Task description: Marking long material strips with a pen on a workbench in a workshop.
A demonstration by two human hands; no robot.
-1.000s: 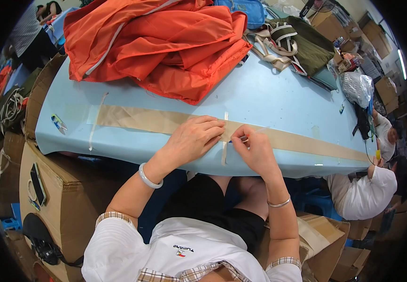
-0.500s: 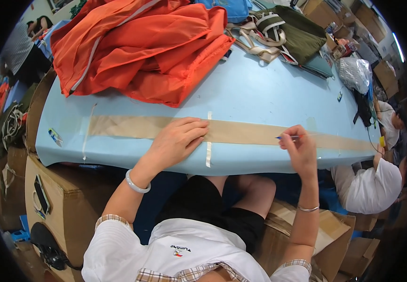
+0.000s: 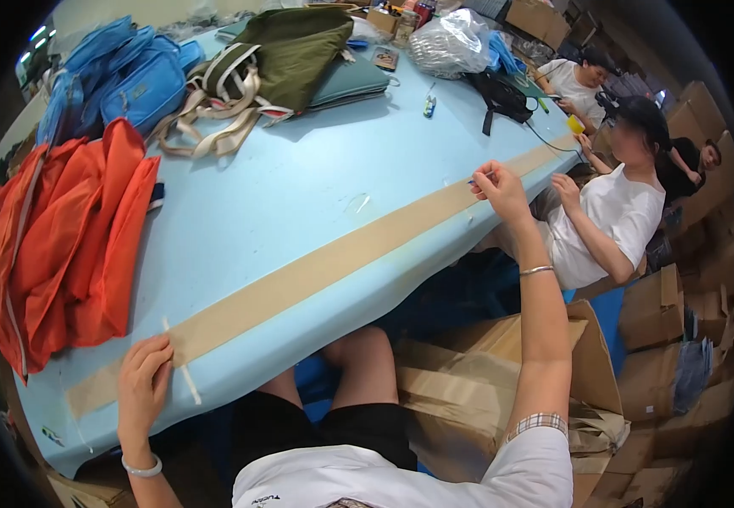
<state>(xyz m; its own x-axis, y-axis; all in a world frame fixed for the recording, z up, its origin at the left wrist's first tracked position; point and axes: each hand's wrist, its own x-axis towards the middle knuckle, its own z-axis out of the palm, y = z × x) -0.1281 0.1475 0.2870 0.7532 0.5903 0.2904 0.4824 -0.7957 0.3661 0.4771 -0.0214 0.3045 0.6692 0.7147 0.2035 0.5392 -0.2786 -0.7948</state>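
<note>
A long tan fabric strip [image 3: 299, 273] runs along the front edge of the light-blue table, from the near left to the far right. My left hand [image 3: 144, 377] lies on the strip near its left end with fingers extended, beside a strip of white tape [image 3: 191, 385] that crosses there. Over the strip's far right part, my right hand [image 3: 501, 188] pinches a thin pen [image 3: 473, 182], its blue tip pointing left. Whether the tip touches the fabric I cannot tell.
Orange fabric [image 3: 79, 254], blue bags [image 3: 142, 93] and an olive-green bag [image 3: 295, 55] pile at the left and back. Thread snips [image 3: 429, 105] lie on the table [image 3: 257, 195]. At right sits a co-worker in a white shirt [image 3: 608, 216], near a yellow roll [image 3: 574, 124]. An open carton [image 3: 468, 381] stands below.
The view has turned to the right. My right hand, still holding the pen, has moved right along the strip towards its far end. My left hand has moved left, past the white tape.
</note>
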